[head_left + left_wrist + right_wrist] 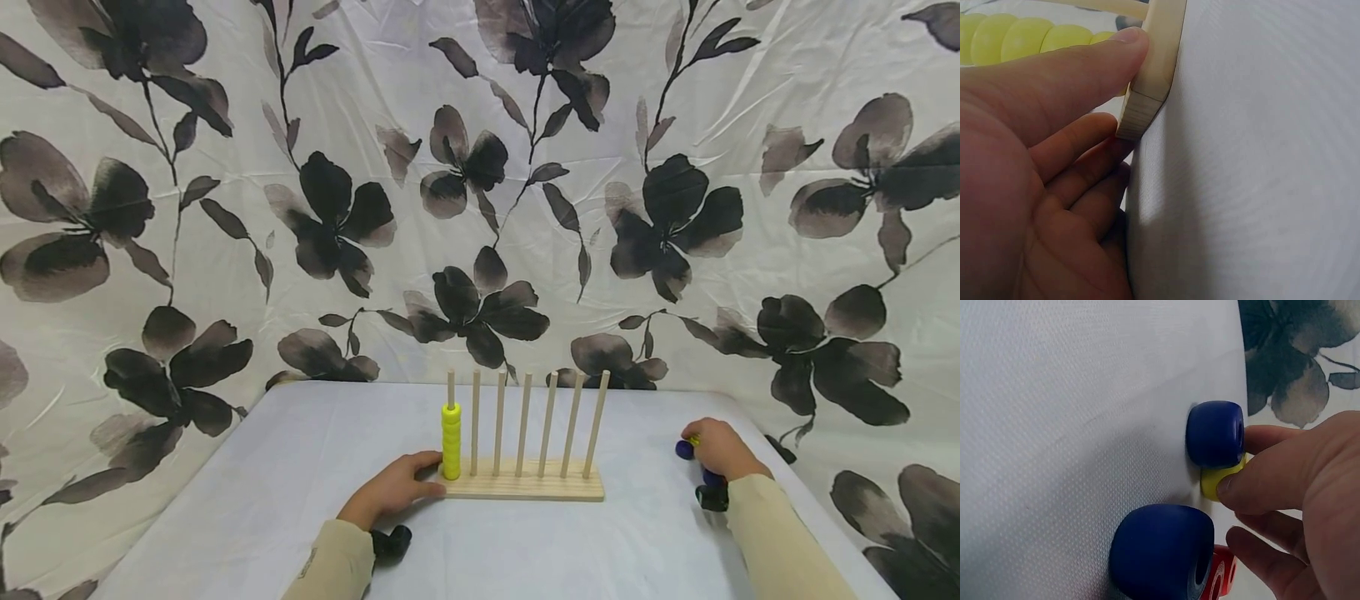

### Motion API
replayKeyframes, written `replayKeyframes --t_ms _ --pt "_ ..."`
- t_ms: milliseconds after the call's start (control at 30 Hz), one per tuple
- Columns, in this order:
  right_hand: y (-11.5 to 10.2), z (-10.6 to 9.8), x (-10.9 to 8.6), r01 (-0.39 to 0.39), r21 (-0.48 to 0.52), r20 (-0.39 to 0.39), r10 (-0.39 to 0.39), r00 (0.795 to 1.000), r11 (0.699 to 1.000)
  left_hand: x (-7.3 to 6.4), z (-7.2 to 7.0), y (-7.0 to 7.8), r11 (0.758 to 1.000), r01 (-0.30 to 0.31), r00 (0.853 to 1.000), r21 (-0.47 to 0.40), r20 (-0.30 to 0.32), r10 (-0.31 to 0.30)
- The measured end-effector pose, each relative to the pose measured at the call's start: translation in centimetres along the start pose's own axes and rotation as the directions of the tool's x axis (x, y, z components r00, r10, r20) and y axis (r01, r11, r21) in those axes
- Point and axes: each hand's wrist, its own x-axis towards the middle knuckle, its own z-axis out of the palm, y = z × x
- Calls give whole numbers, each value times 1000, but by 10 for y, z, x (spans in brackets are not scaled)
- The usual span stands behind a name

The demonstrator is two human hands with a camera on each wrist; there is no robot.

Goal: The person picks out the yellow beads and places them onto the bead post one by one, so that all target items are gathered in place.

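A wooden peg rack (pixel 525 490) with several upright pegs stands at the middle of the table. Yellow beads (pixel 451 442) are stacked on its leftmost peg; the other pegs are bare. My left hand (pixel 396 487) grips the rack's left end, its thumb (pixel 1119 53) against the base and fingers around the end. Over at the right, my right hand (pixel 723 450) pinches a yellow bead (pixel 1211 484) between thumb and index finger, low at the tabletop. A blue bead (pixel 1215 434) lies right beside it, partly covering the yellow one from the wrist view.
Another blue bead (pixel 1154 550) lies nearer the right wrist, with red beads (pixel 1227 569) partly hidden behind it. A white cloth covers the table (pixel 330 417). Behind it hangs a floral-patterned curtain (pixel 480 208). Black wrist straps show on both arms.
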Motion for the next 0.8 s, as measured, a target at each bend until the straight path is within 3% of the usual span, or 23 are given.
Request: replayKeyframes --t_ms 800 --pt "6 -3 4 -10 34 -13 11 1000 999 1 -1 -3 1000 9 1000 12 9 -9"
